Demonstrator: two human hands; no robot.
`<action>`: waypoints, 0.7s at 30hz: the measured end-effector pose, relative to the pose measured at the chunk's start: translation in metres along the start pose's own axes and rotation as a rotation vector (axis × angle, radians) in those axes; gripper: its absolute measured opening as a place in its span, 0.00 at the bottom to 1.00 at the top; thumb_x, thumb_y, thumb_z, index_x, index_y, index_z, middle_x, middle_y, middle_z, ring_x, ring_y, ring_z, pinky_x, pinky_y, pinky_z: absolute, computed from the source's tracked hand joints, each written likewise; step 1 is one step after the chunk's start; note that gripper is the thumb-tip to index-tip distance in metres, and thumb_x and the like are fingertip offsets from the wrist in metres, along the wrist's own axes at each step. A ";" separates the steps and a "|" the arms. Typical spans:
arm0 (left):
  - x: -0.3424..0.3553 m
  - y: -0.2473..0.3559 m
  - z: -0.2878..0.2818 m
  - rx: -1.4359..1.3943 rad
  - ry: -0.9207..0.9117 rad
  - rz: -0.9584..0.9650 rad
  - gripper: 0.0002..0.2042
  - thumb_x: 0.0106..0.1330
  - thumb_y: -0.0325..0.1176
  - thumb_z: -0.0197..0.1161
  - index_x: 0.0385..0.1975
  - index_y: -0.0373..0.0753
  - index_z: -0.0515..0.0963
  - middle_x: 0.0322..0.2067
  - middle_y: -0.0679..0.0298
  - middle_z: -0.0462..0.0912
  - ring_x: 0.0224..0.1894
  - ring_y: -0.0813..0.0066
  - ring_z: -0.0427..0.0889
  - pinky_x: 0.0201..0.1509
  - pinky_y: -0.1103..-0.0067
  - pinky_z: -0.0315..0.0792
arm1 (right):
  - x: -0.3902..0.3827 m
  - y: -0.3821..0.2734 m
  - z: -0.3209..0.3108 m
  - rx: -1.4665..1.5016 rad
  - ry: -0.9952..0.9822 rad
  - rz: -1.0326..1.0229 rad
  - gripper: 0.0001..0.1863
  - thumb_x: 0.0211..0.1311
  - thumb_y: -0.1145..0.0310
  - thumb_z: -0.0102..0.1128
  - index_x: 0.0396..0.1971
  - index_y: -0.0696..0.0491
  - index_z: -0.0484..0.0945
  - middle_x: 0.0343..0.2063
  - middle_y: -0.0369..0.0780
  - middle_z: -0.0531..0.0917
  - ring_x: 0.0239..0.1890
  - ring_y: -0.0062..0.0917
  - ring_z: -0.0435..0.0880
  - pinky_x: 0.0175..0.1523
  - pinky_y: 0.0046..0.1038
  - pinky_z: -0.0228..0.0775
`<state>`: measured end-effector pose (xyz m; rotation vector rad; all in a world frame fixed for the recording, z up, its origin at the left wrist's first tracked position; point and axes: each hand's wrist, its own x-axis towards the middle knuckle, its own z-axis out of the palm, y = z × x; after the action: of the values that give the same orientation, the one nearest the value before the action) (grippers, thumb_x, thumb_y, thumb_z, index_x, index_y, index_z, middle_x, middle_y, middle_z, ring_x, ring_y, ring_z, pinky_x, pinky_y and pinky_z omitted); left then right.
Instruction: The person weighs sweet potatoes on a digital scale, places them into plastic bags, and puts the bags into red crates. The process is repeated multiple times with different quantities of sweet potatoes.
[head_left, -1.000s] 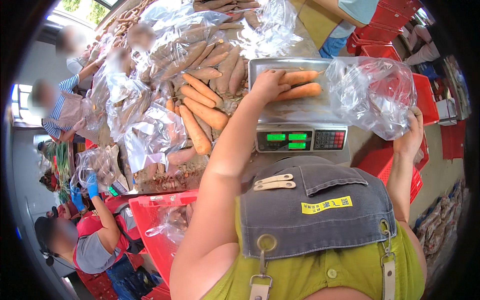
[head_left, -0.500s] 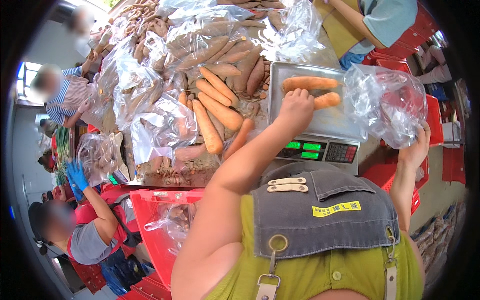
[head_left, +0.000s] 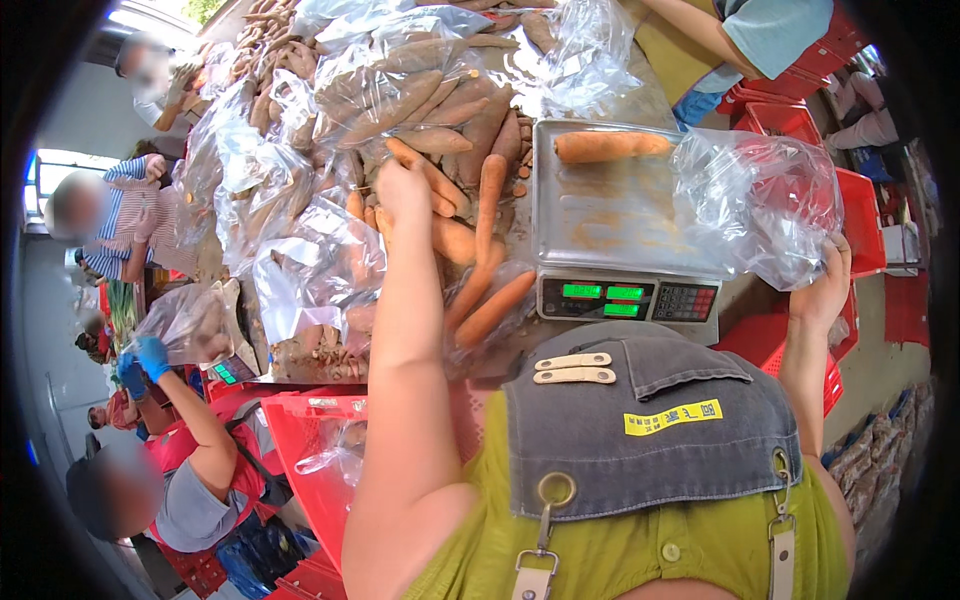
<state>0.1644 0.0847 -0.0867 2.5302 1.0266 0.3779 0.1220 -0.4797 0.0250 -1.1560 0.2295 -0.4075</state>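
My left hand reaches over a heap of long orange sweet potatoes and is closed around one of them at the heap's top. To its right stands a digital scale with green lit digits. One sweet potato lies at the far edge of its steel tray. My right hand grips the lower edge of a crumpled clear plastic bag held beside the tray's right edge.
Clear bags of sweet potatoes cover the table behind the heap. Red crates stand below and to the right. A person with blue gloves works at lower left beside another scale; other people stand at the left and at top right.
My left hand has left the scale tray and moved left to the heap. Two sweet potatoes lay on the tray before; one lies there now. The right hand kept hold of the bag.
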 end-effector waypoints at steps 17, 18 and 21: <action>-0.128 0.135 -0.087 -1.283 -0.152 0.295 0.08 0.61 0.24 0.61 0.38 0.32 0.72 0.30 0.62 0.77 0.30 0.80 0.75 0.37 0.82 0.73 | 0.018 -0.002 -0.050 0.035 0.259 -0.120 0.12 0.63 0.74 0.44 0.44 0.58 0.72 0.43 0.41 0.77 0.47 0.31 0.76 0.53 0.36 0.70; -0.137 0.137 -0.063 -1.380 -0.264 0.209 0.09 0.59 0.23 0.63 0.37 0.34 0.72 0.31 0.64 0.77 0.31 0.80 0.75 0.36 0.83 0.71 | 0.018 -0.001 -0.044 0.043 0.261 -0.134 0.11 0.63 0.74 0.44 0.44 0.58 0.72 0.43 0.41 0.77 0.46 0.31 0.76 0.52 0.36 0.69; -0.161 0.134 0.006 -1.554 -0.521 -0.023 0.12 0.58 0.23 0.65 0.39 0.33 0.71 0.35 0.63 0.76 0.35 0.79 0.75 0.39 0.83 0.71 | 0.016 -0.003 -0.036 0.036 0.251 -0.152 0.10 0.62 0.76 0.45 0.42 0.57 0.72 0.41 0.41 0.77 0.44 0.29 0.76 0.51 0.33 0.70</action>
<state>0.1365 -0.1196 -0.0493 1.0771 0.2556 0.2825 0.1221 -0.5178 0.0142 -1.0895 0.3525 -0.6903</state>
